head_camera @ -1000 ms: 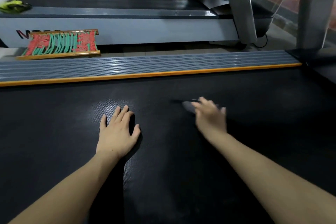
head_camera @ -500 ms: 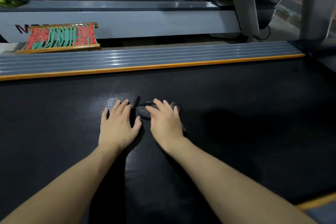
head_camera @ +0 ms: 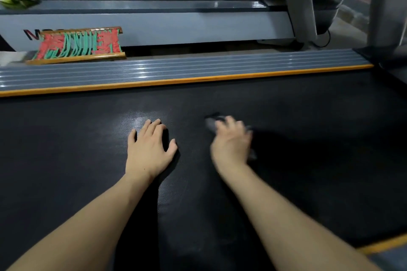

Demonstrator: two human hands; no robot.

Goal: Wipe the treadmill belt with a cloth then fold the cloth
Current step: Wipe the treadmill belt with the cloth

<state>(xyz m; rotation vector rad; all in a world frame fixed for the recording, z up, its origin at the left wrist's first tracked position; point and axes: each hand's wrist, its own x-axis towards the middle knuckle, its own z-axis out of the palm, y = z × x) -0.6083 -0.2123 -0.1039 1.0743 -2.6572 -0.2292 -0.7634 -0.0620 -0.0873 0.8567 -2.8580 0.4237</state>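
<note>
Black treadmill belt (head_camera: 286,116) spreads under us; our left hand (head_camera: 149,149) lies flat and released, our right hand (head_camera: 231,141) presses the cloth (head_camera: 210,122), wiping; unwiped belt next.

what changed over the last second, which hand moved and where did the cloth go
The right hand swept the dark cloth left across the belt until it nearly met the left hand, then back to the right, where it is now, blurred by motion. It kept hold of the cloth throughout. The left hand stayed flat on the belt.
</note>
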